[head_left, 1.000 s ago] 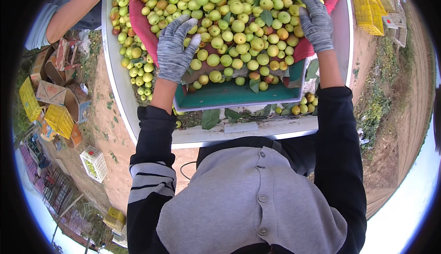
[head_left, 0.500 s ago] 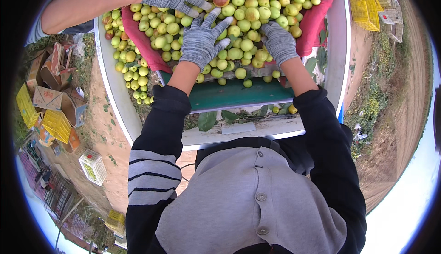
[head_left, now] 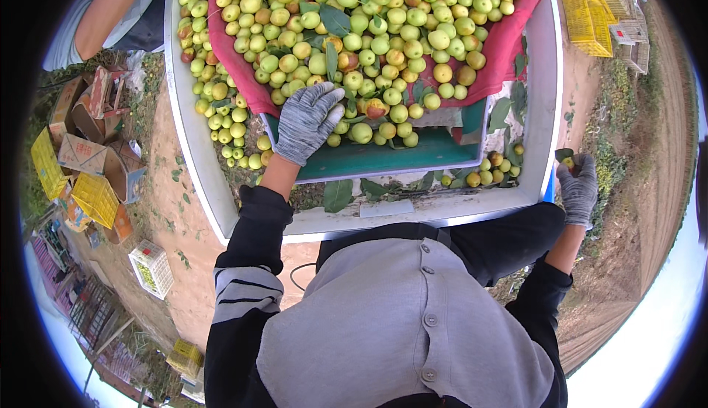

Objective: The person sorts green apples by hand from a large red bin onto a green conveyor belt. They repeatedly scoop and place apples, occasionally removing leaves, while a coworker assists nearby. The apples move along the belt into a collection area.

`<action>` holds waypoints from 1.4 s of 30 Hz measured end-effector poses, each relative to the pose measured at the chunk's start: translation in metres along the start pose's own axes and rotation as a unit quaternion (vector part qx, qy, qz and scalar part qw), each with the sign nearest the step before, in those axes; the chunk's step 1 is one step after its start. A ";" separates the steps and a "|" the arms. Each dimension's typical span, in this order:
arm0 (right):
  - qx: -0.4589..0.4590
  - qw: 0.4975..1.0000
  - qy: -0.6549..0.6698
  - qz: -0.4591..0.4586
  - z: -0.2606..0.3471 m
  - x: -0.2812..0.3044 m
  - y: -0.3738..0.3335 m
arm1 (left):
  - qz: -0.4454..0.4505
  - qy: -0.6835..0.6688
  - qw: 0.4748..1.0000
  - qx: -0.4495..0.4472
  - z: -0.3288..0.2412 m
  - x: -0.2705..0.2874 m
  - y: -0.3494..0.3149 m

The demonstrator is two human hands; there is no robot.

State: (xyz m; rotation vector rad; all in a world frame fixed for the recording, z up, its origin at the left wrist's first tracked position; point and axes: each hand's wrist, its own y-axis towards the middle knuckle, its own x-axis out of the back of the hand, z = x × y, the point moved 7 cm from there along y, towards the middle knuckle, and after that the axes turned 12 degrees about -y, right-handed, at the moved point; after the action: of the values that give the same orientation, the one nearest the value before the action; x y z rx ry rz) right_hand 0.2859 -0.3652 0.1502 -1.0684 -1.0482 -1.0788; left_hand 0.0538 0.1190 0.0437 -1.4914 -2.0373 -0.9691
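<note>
Wears streaked grey knit gloves [head_left: 304,126] | black sleeves [head_left: 259,222] ending short of gloves | black-striped grey patch [head_left: 247,277] on left sleeve | light-grey front [head_left: 354,319], buttoned placket [head_left: 429,345], round grey buttons [head_left: 431,320] | black trousers [head_left: 509,237]

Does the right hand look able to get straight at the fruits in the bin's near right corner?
Probably not: the right hand, apparently gripping a fruit, is outside the bin, whose right wall stands in the way.

Bare earth [head_left: 198,290] lies in daylight — cardboard boxes [head_left: 82,153] left, yellow crates [head_left: 586,23] right, brown field [head_left: 664,164] beyond.
</note>
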 end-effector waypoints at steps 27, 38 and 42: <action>0.450 0.874 -0.137 0.122 0.322 -0.160 0.024 | -0.154 0.179 0.968 0.090 0.059 0.069 0.093; 0.368 0.917 0.115 -0.099 0.287 -0.084 0.195 | -0.118 0.130 0.984 0.022 0.054 0.050 0.131; 0.281 0.934 -0.161 -0.151 0.325 -0.119 0.169 | 0.100 0.187 0.969 0.129 0.046 -0.007 0.155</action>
State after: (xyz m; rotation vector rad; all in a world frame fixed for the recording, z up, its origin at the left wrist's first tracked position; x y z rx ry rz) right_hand 0.3954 -0.0058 0.0638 -0.6357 -1.7057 -0.7684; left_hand 0.2047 0.1758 0.0523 -1.2394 -1.6376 -0.7973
